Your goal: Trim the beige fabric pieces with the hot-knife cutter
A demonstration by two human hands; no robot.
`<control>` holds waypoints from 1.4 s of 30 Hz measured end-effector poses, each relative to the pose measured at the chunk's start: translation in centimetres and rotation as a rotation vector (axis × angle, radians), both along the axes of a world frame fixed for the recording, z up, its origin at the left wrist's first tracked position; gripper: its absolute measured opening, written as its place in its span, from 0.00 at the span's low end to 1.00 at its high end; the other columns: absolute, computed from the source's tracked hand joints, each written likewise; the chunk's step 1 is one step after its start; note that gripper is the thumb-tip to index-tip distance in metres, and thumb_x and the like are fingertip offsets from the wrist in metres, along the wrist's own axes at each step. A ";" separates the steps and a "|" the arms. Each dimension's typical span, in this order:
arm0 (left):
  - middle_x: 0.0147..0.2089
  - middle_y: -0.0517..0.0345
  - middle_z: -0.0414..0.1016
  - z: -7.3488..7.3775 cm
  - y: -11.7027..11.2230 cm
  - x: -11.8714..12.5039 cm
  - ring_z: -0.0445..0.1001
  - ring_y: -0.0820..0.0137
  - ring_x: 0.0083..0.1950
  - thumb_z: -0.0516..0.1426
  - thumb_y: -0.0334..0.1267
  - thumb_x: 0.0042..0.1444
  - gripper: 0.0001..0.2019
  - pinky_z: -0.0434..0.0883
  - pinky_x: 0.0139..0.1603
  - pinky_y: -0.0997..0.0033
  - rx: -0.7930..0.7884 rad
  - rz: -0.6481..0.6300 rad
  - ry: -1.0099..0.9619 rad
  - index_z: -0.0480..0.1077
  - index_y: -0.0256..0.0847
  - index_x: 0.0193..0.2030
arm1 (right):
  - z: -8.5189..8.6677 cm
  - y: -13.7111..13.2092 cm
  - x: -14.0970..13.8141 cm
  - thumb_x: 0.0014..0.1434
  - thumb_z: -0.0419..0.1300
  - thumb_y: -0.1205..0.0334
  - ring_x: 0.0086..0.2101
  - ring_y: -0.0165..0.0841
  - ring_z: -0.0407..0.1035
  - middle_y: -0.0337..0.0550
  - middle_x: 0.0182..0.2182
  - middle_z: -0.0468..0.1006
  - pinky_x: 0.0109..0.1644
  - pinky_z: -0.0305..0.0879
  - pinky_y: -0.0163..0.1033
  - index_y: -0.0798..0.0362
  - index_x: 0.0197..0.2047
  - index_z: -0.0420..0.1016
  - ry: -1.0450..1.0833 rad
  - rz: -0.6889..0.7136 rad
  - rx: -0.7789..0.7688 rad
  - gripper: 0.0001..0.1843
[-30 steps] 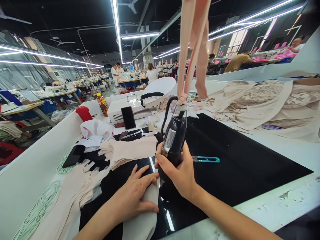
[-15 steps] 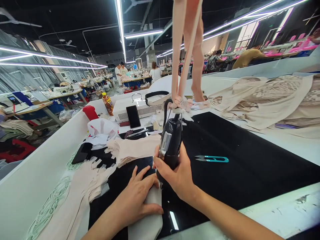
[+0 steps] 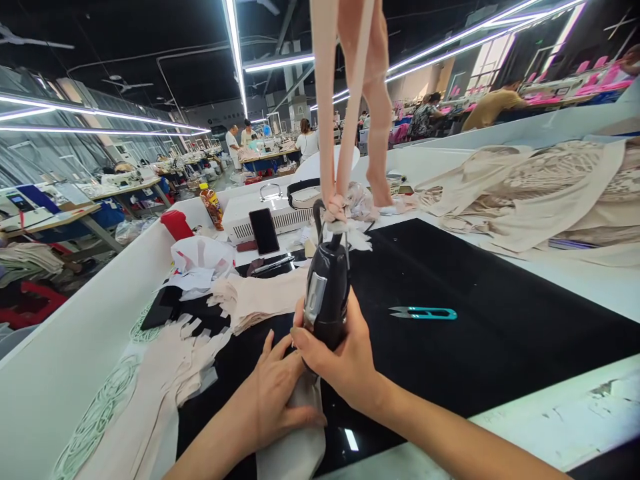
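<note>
My right hand (image 3: 345, 353) is wrapped round a black corded power tool (image 3: 327, 287) with a silver lever on its side; its lower end is hidden by my hands. Peach fabric strips (image 3: 345, 160) are knotted at the tool's top and run upward out of view. My left hand (image 3: 280, 393) lies flat, fingers stretched out, on a folded beige fabric piece (image 3: 295, 453) just left of the tool. Beneath is a glossy black board (image 3: 450, 373). Teal thread snips (image 3: 425, 313) lie on the board to the right of my right hand.
Beige fabric strips lie in one stack (image 3: 265, 297) behind my left hand and another (image 3: 155, 387) at left, beside pale green cord (image 3: 100, 413). A phone (image 3: 264, 231) leans on a white vented box (image 3: 240, 217). Beige fabric (image 3: 540, 193) is heaped at right. People work farther back.
My right hand has shifted left with the power tool, closer over my left hand's fingers. The hanging strips have moved left too. My left hand stays on the fabric.
</note>
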State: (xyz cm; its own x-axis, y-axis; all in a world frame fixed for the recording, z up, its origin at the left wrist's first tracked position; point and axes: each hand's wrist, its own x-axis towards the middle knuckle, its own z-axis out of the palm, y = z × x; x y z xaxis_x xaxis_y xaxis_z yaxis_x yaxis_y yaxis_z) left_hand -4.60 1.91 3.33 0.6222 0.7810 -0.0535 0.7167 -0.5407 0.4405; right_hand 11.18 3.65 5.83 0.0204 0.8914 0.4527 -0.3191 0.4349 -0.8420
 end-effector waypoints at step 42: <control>0.64 0.49 0.76 0.4 0.4 -0.5 0.51 0.43 0.79 0.75 0.47 0.53 0.29 0.37 0.74 0.21 -0.105 0.003 0.019 0.75 0.47 0.60 | 0.7 -0.6 1.0 0.58 0.67 0.64 0.25 0.29 0.71 0.33 0.30 0.75 0.30 0.75 0.37 0.46 0.43 0.67 0.010 -0.044 -0.003 0.14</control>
